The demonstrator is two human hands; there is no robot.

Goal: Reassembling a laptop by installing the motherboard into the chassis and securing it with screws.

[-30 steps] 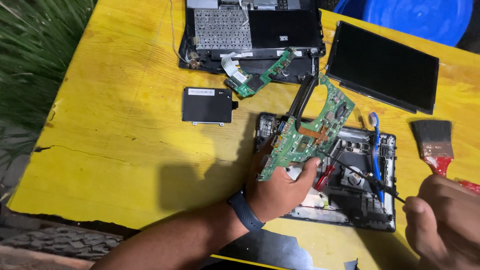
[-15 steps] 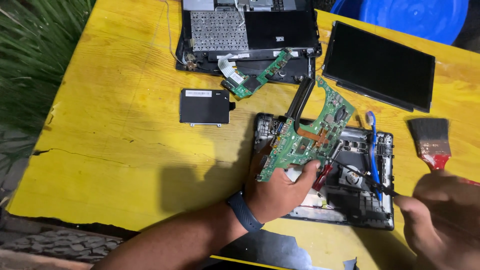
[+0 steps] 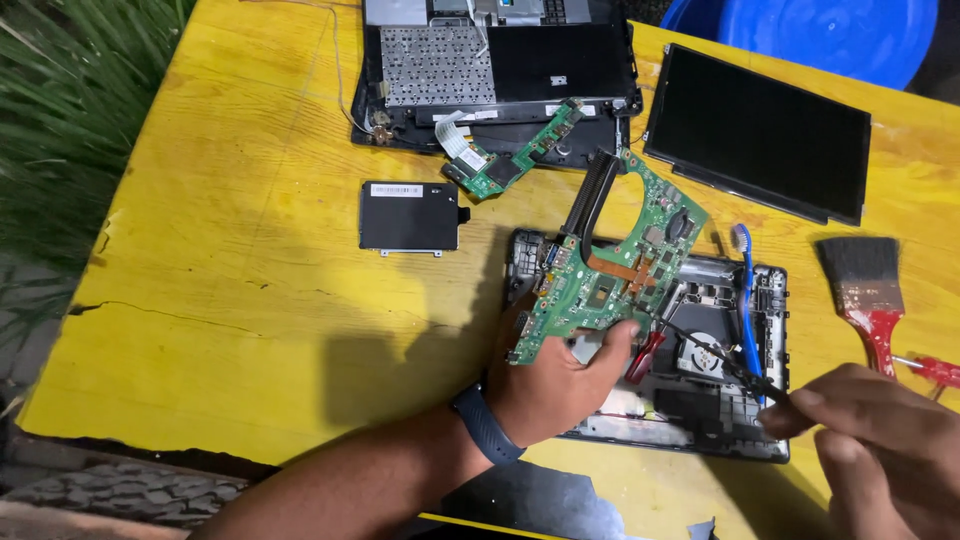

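My left hand point(image 3: 560, 385) holds a green laptop motherboard point(image 3: 610, 265) tilted up above the open black laptop base point(image 3: 770, 300), thumb on the board's lower edge. A black heat pipe point(image 3: 590, 195) runs along the board's upper left. My right hand point(image 3: 880, 440) pinches a thin black tool or cable point(image 3: 715, 355) that reaches toward the board's underside. A red-handled tool point(image 3: 645, 355) lies in the base beside my thumb. A blue toothbrush point(image 3: 745, 300) rests on the base.
On the yellow wooden table point(image 3: 230, 300) lie a black hard drive point(image 3: 410, 215), a small green board with ribbon cable point(image 3: 505, 165), a keyboard deck point(image 3: 490, 70), a screen panel point(image 3: 760, 130), a red-handled paintbrush point(image 3: 870, 290). A blue tub point(image 3: 820, 30) stands far right.
The view has shifted slightly. My left hand keeps the motherboard raised; my right hand has moved up and inward with the thin tool toward the board.
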